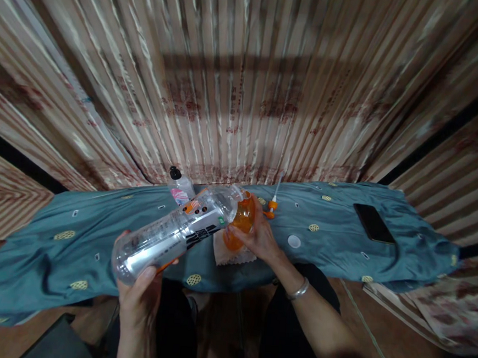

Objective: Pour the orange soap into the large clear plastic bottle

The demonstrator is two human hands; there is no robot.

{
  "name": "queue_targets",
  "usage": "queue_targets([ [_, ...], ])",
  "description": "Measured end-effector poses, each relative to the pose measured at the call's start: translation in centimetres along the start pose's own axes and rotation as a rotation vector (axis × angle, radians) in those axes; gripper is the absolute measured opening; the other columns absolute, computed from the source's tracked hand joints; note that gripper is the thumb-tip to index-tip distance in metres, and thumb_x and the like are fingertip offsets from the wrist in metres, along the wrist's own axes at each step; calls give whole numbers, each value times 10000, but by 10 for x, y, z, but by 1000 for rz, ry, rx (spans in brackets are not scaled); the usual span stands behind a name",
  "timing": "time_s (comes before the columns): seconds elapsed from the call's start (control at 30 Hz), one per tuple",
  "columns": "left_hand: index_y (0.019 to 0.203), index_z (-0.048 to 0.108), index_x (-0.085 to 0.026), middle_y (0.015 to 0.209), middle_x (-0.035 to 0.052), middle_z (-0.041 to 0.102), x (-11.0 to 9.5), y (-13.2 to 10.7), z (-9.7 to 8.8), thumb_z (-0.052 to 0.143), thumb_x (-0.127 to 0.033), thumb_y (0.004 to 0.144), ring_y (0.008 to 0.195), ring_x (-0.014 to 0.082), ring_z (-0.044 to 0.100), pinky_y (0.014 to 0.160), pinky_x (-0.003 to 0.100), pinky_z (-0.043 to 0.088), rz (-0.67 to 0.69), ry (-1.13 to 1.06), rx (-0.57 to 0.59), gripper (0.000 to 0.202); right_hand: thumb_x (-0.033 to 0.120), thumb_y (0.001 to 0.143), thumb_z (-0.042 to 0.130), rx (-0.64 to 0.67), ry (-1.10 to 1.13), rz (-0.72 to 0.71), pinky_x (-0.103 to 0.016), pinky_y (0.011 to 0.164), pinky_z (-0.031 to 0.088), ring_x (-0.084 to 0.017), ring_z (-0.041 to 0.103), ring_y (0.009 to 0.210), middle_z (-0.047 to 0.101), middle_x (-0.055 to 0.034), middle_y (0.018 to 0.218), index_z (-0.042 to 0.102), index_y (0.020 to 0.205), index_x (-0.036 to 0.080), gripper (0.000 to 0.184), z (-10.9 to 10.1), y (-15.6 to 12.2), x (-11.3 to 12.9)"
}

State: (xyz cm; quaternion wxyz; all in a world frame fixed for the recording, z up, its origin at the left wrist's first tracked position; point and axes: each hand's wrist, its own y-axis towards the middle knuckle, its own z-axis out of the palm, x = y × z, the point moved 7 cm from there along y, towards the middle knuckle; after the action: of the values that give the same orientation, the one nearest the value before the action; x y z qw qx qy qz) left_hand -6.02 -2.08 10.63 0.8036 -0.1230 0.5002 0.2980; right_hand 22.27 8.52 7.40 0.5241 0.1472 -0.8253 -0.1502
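Observation:
My left hand (141, 290) is wrapped round the base of a large clear plastic bottle (172, 234) with a silver label. The bottle is tilted, its neck lower left-to-right slant ending at an orange bottle (242, 215). Around that orange see-through bottle closes my right hand (257, 233), low over the table. Whether liquid is passing between the two mouths I cannot tell. Beneath the orange bottle lies a pale cloth (224, 255) with a scalloped edge. An orange pump head (272, 206) with a clear tube rests just beyond my right hand.
A clear bottle with a black cap (180, 188) stands behind the large bottle. On the right of the teal patterned tablecloth (324, 252) lies a black phone (373, 222). A small white round cap (294, 241) is nearer the middle. Striped curtain-like sheeting (246, 91) hangs behind.

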Motion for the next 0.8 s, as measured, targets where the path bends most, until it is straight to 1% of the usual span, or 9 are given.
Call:
queue_targets([
  [0.1, 1331, 778, -293, 1443, 145, 726, -3, -4, 2, 1048, -389, 466, 1252, 424, 718, 652, 368, 714, 5, 24, 4, 912, 386, 884, 888, 1, -6, -24, -570, 1208, 610, -378, 748, 1418, 704, -201, 1586, 279, 1761, 218, 1081, 1, 0, -1],
  [0.23, 1357, 746, -313, 1458, 136, 719, -7, -8, 7, 1037, -393, 476, 1299, 451, 710, 770, 476, 744, 20, 29, 11, 932, 374, 866, 907, 1, -23, -35, -574, 1218, 602, -385, 727, 1446, 655, -209, 1647, 278, 1765, 227, 1107, 2, 1, -1],
  [0.3, 1340, 741, -313, 1452, 130, 718, -8, -10, 8, 1033, -380, 478, 1298, 450, 710, 810, 512, 743, 24, 25, 7, 912, 368, 867, 907, 9, -27, -36, -571, 1227, 597, -382, 724, 1450, 644, -212, 1659, 276, 1768, 224, 1109, 2, 1, 0],
  [0.43, 1264, 757, -308, 1419, 115, 717, -8, -13, 4, 1019, -335, 465, 1293, 444, 702, 833, 548, 737, 26, 23, -20, 842, 361, 881, 889, 24, -24, -30, -563, 1223, 603, -372, 728, 1448, 654, -210, 1650, 270, 1771, 215, 1093, 2, 1, 1],
  [0.53, 1219, 762, -300, 1396, 104, 710, -7, -16, -1, 1013, -341, 464, 1302, 435, 680, 849, 552, 731, 33, 19, -40, 797, 359, 882, 885, 25, -26, -30, -567, 1220, 605, -372, 735, 1438, 654, -210, 1650, 277, 1766, 214, 1082, 3, 0, 1],
  [0.6, 1217, 758, -292, 1378, 99, 703, -6, -16, -4, 1018, -338, 473, 1294, 414, 671, 869, 529, 721, 38, 18, -49, 790, 353, 881, 884, 23, -32, -44, -568, 1234, 595, -371, 732, 1443, 657, -212, 1647, 279, 1761, 208, 1078, 4, 0, 1],
  [0.7, 1256, 741, -297, 1292, 71, 696, -3, -16, -10, 1044, -326, 461, 1183, 339, 679, 873, 470, 699, 42, 6, -56, 851, 342, 884, 878, 18, -41, -57, -556, 1240, 591, -364, 734, 1440, 685, -200, 1618, 262, 1763, 209, 1081, 5, -1, 1],
  [0.8, 1297, 729, -329, 1228, 30, 685, -1, -14, -14, 1068, -314, 429, 1072, 271, 661, 877, 451, 689, 45, -23, -55, 932, 348, 889, 881, 24, -46, -48, -553, 1230, 599, -361, 746, 1420, 701, -190, 1598, 255, 1767, 216, 1086, 5, -1, 0],
])
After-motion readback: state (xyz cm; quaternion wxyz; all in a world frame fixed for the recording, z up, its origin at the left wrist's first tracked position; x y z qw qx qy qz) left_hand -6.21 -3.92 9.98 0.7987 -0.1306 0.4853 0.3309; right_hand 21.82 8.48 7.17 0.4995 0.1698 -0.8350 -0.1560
